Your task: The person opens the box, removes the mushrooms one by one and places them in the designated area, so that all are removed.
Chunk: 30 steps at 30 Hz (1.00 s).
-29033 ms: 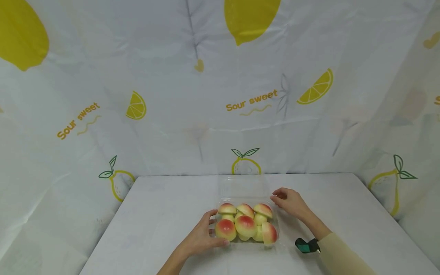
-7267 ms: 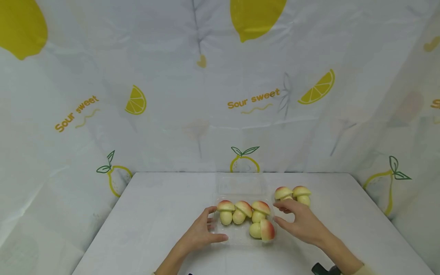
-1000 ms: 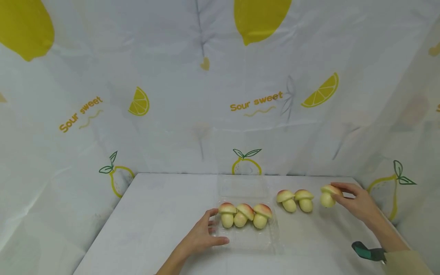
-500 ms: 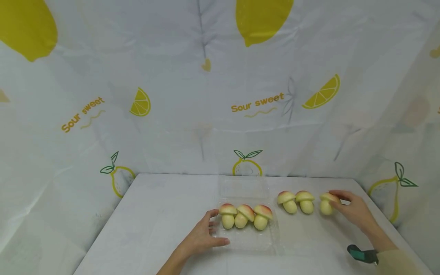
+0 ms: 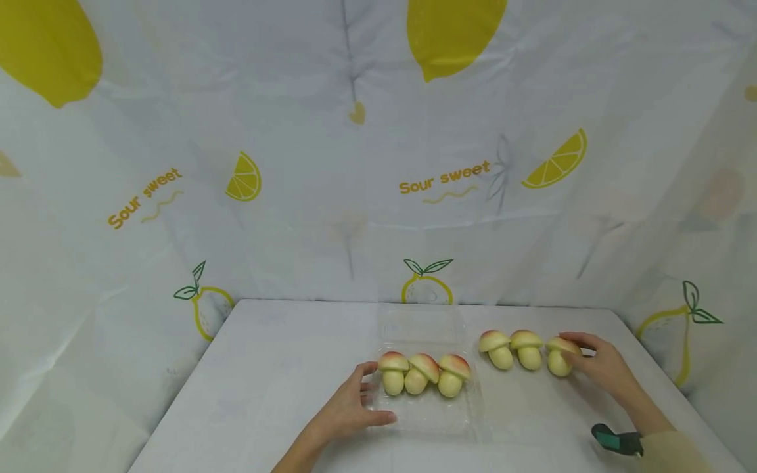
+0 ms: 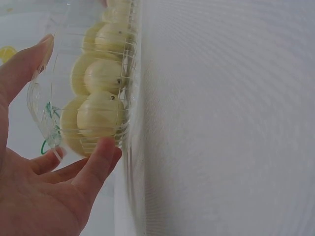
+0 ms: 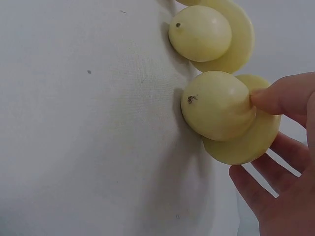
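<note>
My right hand pinches a model mushroom with a yellow stem and red-tinged cap, at the right end of a row on the table. In the right wrist view, the thumb presses near this mushroom's cap and the fingers lie behind it. Two like mushrooms, one at the left and one in the middle, complete the row. My left hand grips the left side of a clear plastic container. Three mushrooms stand along its back half. The left wrist view shows fingertips against the container's side.
The container's clear lid lies folded back behind it. A white cloth covers the table. Behind hangs a lemon-print curtain. A dark green and black device sits by the right wrist.
Six mushrooms filled the container at first; three now stand on the table. Within the last second, my right hand lowered the third and brought it left, beside the other two. The left hand stayed put.
</note>
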### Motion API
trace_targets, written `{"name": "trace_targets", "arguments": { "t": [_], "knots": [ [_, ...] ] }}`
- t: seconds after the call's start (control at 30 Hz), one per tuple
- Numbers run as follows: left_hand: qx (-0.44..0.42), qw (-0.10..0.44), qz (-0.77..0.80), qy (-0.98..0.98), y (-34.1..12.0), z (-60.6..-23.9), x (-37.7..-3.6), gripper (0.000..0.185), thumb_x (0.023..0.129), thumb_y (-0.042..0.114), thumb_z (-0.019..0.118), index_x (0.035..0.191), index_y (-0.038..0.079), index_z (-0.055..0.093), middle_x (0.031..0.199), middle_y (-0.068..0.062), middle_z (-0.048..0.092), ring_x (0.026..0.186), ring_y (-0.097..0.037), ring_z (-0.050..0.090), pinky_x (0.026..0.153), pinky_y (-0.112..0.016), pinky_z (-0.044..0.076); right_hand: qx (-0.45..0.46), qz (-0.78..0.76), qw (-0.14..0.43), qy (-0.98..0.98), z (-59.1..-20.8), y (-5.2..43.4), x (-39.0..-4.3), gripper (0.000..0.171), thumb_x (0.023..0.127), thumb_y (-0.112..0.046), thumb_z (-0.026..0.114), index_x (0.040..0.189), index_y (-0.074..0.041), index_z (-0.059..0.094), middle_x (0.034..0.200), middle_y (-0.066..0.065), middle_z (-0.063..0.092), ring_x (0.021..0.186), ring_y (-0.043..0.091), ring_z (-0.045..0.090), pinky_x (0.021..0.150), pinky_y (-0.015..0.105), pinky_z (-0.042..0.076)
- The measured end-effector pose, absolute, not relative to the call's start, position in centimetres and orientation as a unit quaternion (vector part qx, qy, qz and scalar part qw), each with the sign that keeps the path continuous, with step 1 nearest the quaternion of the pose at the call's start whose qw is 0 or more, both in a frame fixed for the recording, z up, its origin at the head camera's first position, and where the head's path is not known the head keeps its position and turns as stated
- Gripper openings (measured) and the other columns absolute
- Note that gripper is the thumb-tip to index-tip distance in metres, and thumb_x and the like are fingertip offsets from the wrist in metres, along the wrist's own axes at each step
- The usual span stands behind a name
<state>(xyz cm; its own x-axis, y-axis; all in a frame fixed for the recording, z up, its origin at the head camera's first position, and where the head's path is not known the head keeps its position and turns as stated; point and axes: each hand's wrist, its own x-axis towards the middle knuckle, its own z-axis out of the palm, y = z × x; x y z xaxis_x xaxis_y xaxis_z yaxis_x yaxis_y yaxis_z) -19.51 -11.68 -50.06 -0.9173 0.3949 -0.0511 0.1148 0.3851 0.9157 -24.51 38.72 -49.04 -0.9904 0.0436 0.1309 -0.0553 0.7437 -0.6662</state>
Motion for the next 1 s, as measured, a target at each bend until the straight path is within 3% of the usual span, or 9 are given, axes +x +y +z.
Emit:
{"name": "trace_targets", "arguments": {
  "t": [0.5, 0.6, 0.73, 0.83, 0.93, 1.0],
  "knots": [
    [0.162, 0.128, 0.525, 0.826, -11.7, -50.1, -19.6, 0.093, 0.08, 0.031, 0.089, 0.152, 0.01, 0.034, 0.156, -0.02, 0.037, 0.128, -0.044, 0.053, 0.101, -0.057, 0.049, 0.037, 0.315, 0.127, -0.94, -48.3, 38.5, -23.6, 0.045, 0.093, -0.011, 0.073, 0.127, 0.013, 0.058, 0.128, 0.039, 0.054, 0.116, 0.054, 0.05, 0.09, 0.061, 0.051],
    [0.161, 0.128, 0.524, 0.827, -11.7, -50.1, -19.6, 0.093, 0.08, 0.032, 0.089, 0.152, 0.01, 0.034, 0.156, -0.02, 0.037, 0.128, -0.044, 0.053, 0.1, -0.057, 0.049, 0.055, 0.301, 0.151, -0.94, -47.7, 38.2, -23.2, 0.04, 0.094, -0.012, 0.073, 0.125, 0.01, 0.061, 0.126, 0.036, 0.057, 0.114, 0.052, 0.053, 0.086, 0.055, 0.054],
    [0.159, 0.127, 0.524, 0.827, -11.7, -50.1, -19.6, 0.094, 0.079, 0.031, 0.089, 0.152, 0.01, 0.034, 0.156, -0.021, 0.037, 0.128, -0.045, 0.053, 0.1, -0.058, 0.049, 0.075, 0.295, 0.176, -0.936, -46.7, 37.4, -22.7, 0.038, 0.096, -0.018, 0.072, 0.124, 0.006, 0.064, 0.122, 0.03, 0.061, 0.112, 0.045, 0.055, 0.079, 0.024, 0.056],
    [0.158, 0.127, 0.522, 0.828, -11.7, -50.1, -19.6, 0.094, 0.079, 0.031, 0.089, 0.152, 0.01, 0.034, 0.156, -0.021, 0.037, 0.128, -0.045, 0.053, 0.1, -0.058, 0.049, 0.091, 0.298, 0.205, -0.928, -46.0, 36.7, -22.2, 0.034, 0.094, -0.016, 0.075, 0.121, 0.003, 0.067, 0.118, 0.027, 0.064, 0.108, 0.019, 0.058, 0.077, 0.004, 0.044],
    [0.159, 0.127, 0.52, 0.83, -11.8, -50.1, -19.6, 0.094, 0.079, 0.031, 0.089, 0.152, 0.01, 0.034, 0.156, -0.021, 0.037, 0.128, -0.045, 0.054, 0.1, -0.058, 0.049, 0.114, 0.306, 0.236, -0.915, -45.4, 35.9, -21.9, 0.032, 0.089, -0.008, 0.079, 0.117, 0.003, 0.069, 0.114, 0.025, 0.066, 0.103, -0.011, 0.047, 0.08, -0.001, 0.039],
    [0.16, 0.127, 0.519, 0.83, -11.8, -50.1, -19.6, 0.094, 0.079, 0.032, 0.089, 0.152, 0.011, 0.034, 0.156, -0.021, 0.037, 0.128, -0.045, 0.054, 0.1, -0.058, 0.049, 0.128, 0.309, 0.251, -0.908, -45.0, 35.3, -21.8, 0.032, 0.086, -0.006, 0.081, 0.115, 0.003, 0.07, 0.112, 0.024, 0.067, 0.102, -0.021, 0.038, 0.081, -0.002, 0.038]
  ]
}}
